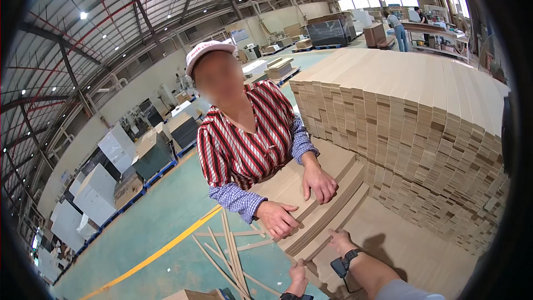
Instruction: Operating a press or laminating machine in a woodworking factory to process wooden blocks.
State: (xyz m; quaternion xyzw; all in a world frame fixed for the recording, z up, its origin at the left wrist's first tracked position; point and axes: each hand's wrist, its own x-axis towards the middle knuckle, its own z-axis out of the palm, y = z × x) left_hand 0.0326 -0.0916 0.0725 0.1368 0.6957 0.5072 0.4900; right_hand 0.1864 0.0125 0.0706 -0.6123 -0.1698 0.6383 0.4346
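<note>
My left hand (298, 275) is closed at the near end of a long wooden board (350, 209). Farther along the same board, my right hand (340, 241) has its fingers curled on the edge facing me. That board lies along the near side of a low stack of boards (333, 158). Across from me, a person in a striped top rests both hands on the stack, the hand nearer the stack's left end (278, 219) and the other hand (320, 185) farther along. The undersides of my fingers are hidden.
A tall pile of wooden boards (388, 111) rises on the right. Loose thin strips (233, 250) lie on the green floor beside a yellow line (161, 251). Wrapped stacks on blue pallets (150, 176) stand at the left. Another person (397, 30) stands far back.
</note>
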